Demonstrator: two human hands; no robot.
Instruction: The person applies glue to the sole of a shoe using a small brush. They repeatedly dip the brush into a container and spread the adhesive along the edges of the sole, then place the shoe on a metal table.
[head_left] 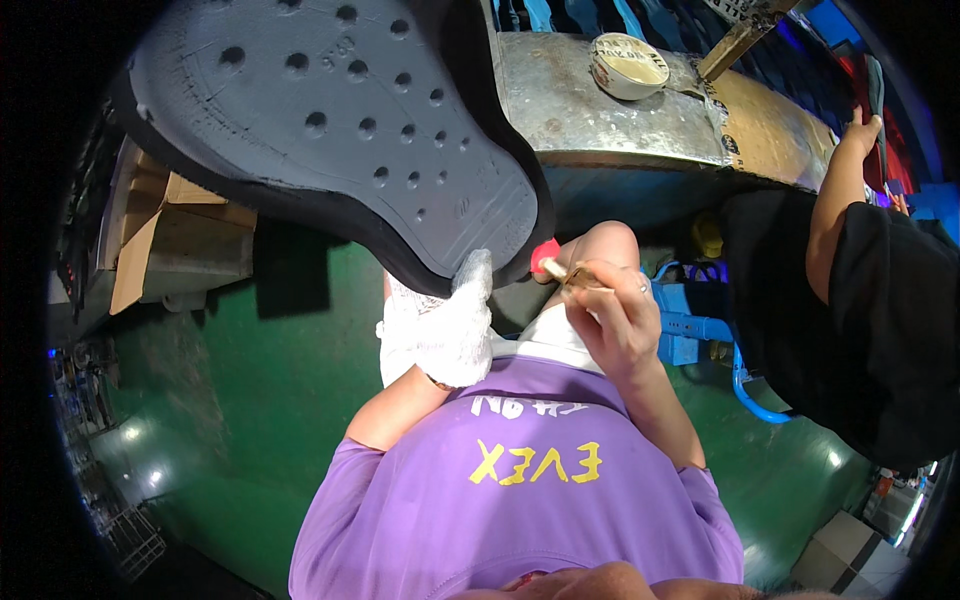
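My left hand (447,335), in a white glove, grips the near end of a large grey shoe sole (280,110) with a black raised rim. Its thumb lies over the sole's face, while its fingers are hidden behind. Several round dimples or holes dot the grey surface, which fills the upper left. Bare and closed, my right hand (620,315) pinches a small brush-like tool (556,268) with a pale shaft. The tool's bright red tip is at the black rim, just right of the gloved thumb; I cannot tell whether it touches.
Ahead stands a worn metal-topped bench (600,120) with a white bowl (629,66) holding something pale. An open cardboard box (190,240) is at the left. A co-worker in black (860,310) sits close on the right, beside a blue stool frame (715,335).
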